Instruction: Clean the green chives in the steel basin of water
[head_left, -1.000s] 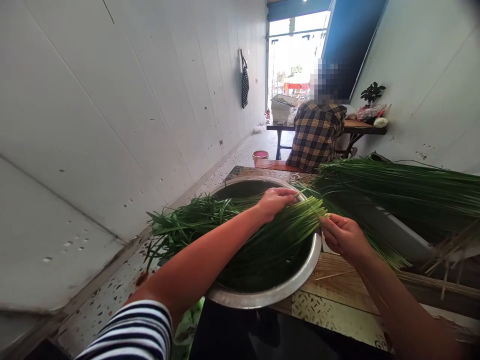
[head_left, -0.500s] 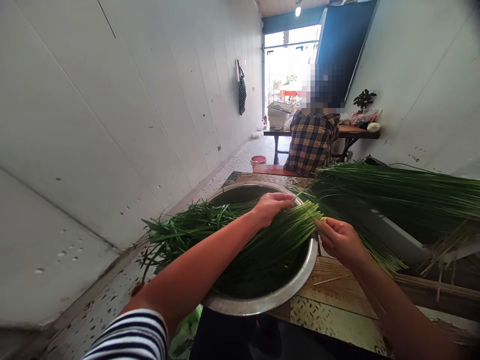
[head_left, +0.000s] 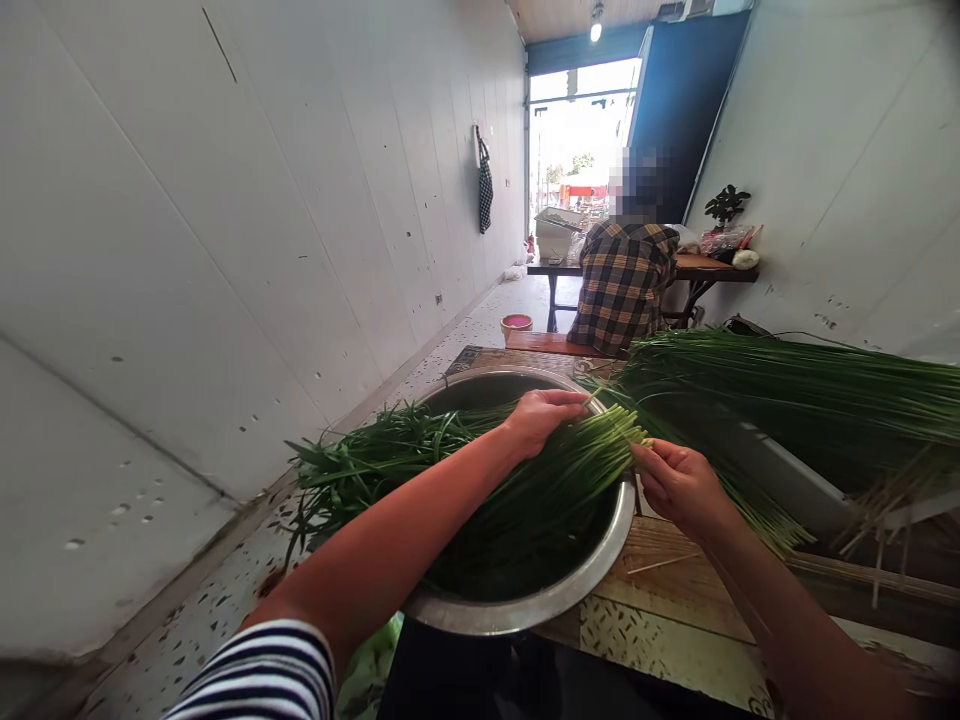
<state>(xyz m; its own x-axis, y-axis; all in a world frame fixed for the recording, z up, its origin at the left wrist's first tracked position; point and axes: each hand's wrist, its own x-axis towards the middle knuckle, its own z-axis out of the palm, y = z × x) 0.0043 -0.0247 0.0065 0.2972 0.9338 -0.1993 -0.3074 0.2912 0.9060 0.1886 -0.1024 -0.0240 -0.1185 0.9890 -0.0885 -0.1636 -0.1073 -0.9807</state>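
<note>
A bundle of green chives [head_left: 581,460] lies across a large metal basin [head_left: 517,618], its pale cut ends at the right rim and its leafy tips hanging over the left side. Above the stalks, my left hand [head_left: 538,418] is closed in a pinch on a chive stalk whose pale end sticks out past the fingertips. At the pale ends of the bundle, my right hand [head_left: 681,482] is closed, thumb against fingers, on a chive end. How many stalks its fingers hold is hidden.
More long chives [head_left: 795,385] are piled at the right, over a grey crate [head_left: 795,462]. A loose stalk [head_left: 664,563] lies on the wood-patterned table [head_left: 675,610]. Ahead, a person in a plaid shirt [head_left: 626,285] sits at another table [head_left: 705,268]. A pink-topped bucket [head_left: 517,324] stands on the floor.
The view has tilted up very slightly. Both hands keep the same pinch at the same spots on the chives. The seated person's head has dipped a little.
</note>
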